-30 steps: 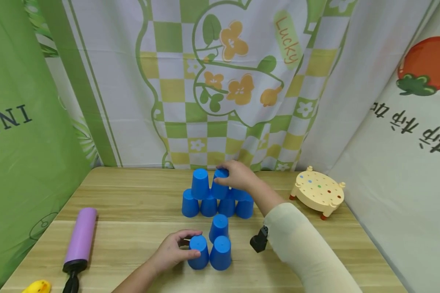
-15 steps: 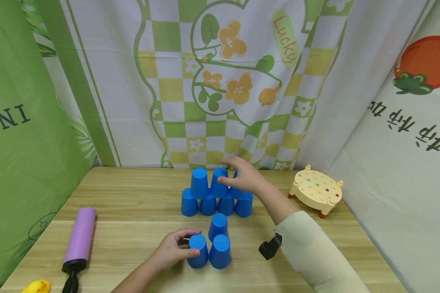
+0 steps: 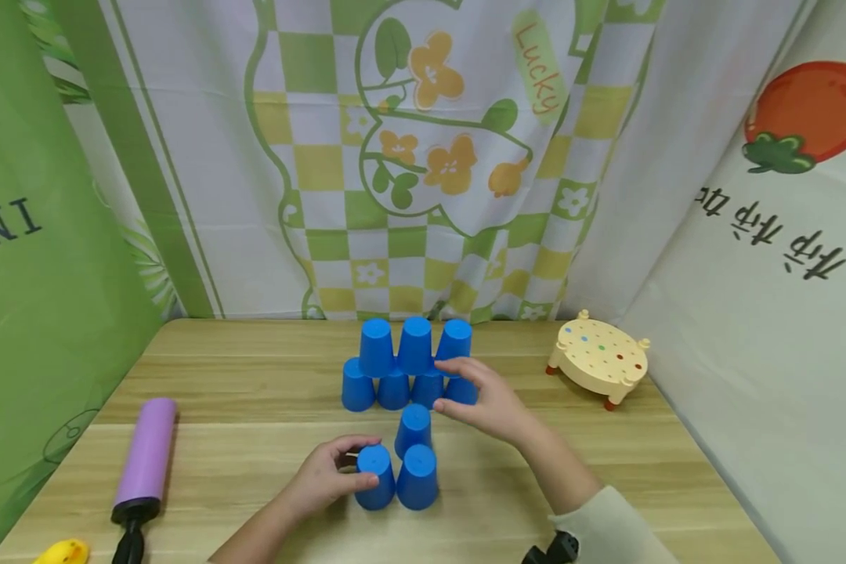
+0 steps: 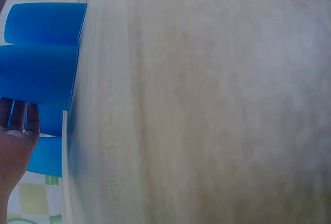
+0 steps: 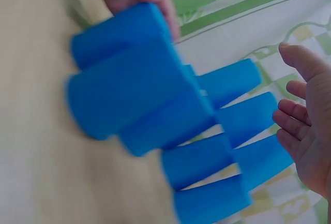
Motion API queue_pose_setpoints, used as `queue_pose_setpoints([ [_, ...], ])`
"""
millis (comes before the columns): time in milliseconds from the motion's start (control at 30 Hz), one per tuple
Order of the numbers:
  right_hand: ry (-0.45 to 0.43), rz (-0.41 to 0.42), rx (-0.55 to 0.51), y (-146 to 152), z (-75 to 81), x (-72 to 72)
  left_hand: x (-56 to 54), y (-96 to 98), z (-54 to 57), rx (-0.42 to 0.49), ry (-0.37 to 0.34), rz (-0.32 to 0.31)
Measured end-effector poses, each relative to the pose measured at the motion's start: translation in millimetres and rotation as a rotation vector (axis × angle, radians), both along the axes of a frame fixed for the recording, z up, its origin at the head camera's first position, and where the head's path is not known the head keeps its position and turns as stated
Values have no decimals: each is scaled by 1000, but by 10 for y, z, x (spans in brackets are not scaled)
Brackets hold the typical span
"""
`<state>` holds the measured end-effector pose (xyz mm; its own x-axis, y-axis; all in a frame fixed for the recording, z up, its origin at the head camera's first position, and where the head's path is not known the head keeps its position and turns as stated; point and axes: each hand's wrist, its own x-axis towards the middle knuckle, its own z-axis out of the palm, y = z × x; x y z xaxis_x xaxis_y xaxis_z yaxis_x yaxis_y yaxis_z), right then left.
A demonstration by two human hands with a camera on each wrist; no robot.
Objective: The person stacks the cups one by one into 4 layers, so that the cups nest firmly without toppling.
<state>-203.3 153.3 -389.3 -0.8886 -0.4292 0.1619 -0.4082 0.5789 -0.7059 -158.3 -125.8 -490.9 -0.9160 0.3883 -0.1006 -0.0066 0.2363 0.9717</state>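
Note:
Several upside-down blue cups (image 3: 358,385) stand in a row at the back of the table, with three more cups (image 3: 415,346) on top as a second tier. Nearer to me, three upside-down cups form a cluster: one cup (image 3: 413,429) behind, a front right cup (image 3: 417,476) and a front left cup (image 3: 375,479). My left hand (image 3: 324,476) holds the front left cup, thumb in front and fingers behind. Fingers (image 4: 32,119) touch a cup's side in the left wrist view. My right hand (image 3: 489,399) hovers with fingers spread, in front of the tiers' right end, holding nothing.
On the left lies a purple hand pump (image 3: 146,453) with a black handle. A yellow toy (image 3: 63,551) shows at the lower left edge. A small cream pegboard stool (image 3: 599,356) stands at the back right. Curtains (image 3: 423,157) enclose the wooden table.
My right hand has let go of the middle upper cup and drawn back towards me and to the right. My left hand stays at the front left cup. The view has shifted slightly.

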Motion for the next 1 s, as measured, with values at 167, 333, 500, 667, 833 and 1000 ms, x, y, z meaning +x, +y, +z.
queue_pose_setpoints([
  [167, -93, -25, -46, -22, -317, 171, 2, -1, 4, 0, 4, 4],
  [333, -183, 6, -107, -48, -554, 317, 18, 6, 2, -2, 18, 12],
  [500, -272, 36, -128, -70, -718, 406, 21, 12, 1, -2, 18, 14],
  [667, -304, 31, -127, -98, -785, 427, 21, 19, 3, 1, 6, 17],
  [833, -321, 18, -137, -111, -811, 434, 21, 20, -2, 5, 8, 15],
  [1000, -341, 9, -144, -121, -826, 434, 26, 6, -9, 10, 12, 14],
])
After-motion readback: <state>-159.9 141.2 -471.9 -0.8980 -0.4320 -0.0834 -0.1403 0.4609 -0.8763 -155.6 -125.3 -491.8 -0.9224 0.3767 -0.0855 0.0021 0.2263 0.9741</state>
